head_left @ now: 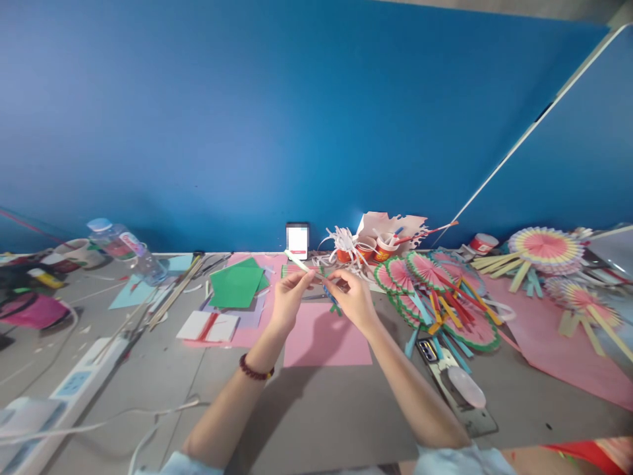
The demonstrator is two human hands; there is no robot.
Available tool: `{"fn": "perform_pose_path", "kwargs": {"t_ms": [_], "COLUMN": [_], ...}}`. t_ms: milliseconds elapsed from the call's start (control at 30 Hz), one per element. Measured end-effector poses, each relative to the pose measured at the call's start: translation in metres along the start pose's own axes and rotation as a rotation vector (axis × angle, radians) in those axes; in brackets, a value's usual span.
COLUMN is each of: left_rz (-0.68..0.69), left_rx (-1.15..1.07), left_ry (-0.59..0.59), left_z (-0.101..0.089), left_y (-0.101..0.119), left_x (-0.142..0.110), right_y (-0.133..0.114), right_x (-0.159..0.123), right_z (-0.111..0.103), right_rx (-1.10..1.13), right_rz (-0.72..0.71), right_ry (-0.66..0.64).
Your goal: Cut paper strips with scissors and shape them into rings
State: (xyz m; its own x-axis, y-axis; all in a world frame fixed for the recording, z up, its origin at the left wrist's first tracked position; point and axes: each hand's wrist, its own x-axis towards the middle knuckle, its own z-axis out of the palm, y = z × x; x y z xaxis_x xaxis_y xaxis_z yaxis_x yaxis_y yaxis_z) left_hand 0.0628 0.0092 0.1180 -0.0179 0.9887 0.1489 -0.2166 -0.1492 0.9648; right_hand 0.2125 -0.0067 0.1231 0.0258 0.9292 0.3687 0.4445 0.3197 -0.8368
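Observation:
My left hand (287,297) pinches a narrow whitish paper strip (298,261) between thumb and fingers, and its upper end sticks out to the upper left. Close beside it, my right hand (352,298) has its fingertips closed near the strip's lower end. What lies between those fingertips is too small to make out. Both hands hover above a pink paper sheet (327,340) lying on the grey table. Behind and beneath them are a pink-and-green pleated paper piece (291,270), partly hidden, and a dark scissors-like tool, mostly covered by the right hand.
Green paper (235,285) and a white pad (208,326) lie left. A lit phone (297,241) leans on the blue wall. Paper cups (384,249) stand behind; pleated paper fans (430,270) pile up right. A power strip (82,379), bottle (141,257) and mouse (466,387) are farther out.

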Motion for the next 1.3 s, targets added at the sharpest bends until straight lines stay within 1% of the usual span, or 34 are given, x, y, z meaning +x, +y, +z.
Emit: {"fn": "perform_pose_path", "kwargs": {"t_ms": [167, 333, 467, 533, 633, 733, 800, 867, 933, 1100, 1200, 1300], "left_rz": [-0.028, -0.082, -0.076, -0.040, 0.039, 0.141, 0.222, 0.282, 0.312, 0.388, 0.450, 0.482], "left_rx": [-0.005, -0.074, -0.108, -0.110, -0.108, -0.074, -0.038, -0.012, -0.001, 0.025, 0.077, 0.170], "left_ry": [0.012, -0.015, -0.024, -0.054, -0.138, -0.251, -0.292, -0.300, -0.310, -0.350, -0.315, -0.269], "left_z": [0.001, 0.000, 0.000, 0.000, -0.001, -0.002, -0.004, -0.006, -0.007, -0.008, -0.007, -0.007], "left_y": [0.000, -0.004, -0.004, -0.001, 0.006, 0.012, 0.014, 0.013, 0.011, 0.011, 0.014, 0.016], "left_x": [-0.001, 0.000, 0.000, -0.001, -0.003, -0.004, -0.004, -0.004, -0.004, -0.004, -0.004, -0.004], "right_y": [0.000, 0.002, -0.001, -0.004, -0.005, 0.000, 0.006, 0.011, 0.014, 0.011, 0.007, 0.005], "right_x": [0.000, 0.001, 0.000, -0.001, -0.003, -0.006, -0.007, -0.008, -0.009, -0.008, -0.007, -0.007], "right_z": [0.000, 0.000, -0.001, -0.002, -0.003, -0.002, 0.000, 0.000, 0.001, 0.001, 0.001, 0.001], "right_rx": [-0.026, -0.024, -0.038, -0.067, -0.139, -0.206, -0.239, -0.255, -0.263, -0.266, -0.232, -0.196], "right_rz": [-0.051, -0.081, -0.134, -0.202, -0.338, -0.463, -0.532, -0.587, -0.620, -0.721, -0.766, -0.737], "right_ry": [0.033, 0.038, 0.058, 0.096, 0.188, 0.260, 0.294, 0.325, 0.345, 0.395, 0.409, 0.382]}}
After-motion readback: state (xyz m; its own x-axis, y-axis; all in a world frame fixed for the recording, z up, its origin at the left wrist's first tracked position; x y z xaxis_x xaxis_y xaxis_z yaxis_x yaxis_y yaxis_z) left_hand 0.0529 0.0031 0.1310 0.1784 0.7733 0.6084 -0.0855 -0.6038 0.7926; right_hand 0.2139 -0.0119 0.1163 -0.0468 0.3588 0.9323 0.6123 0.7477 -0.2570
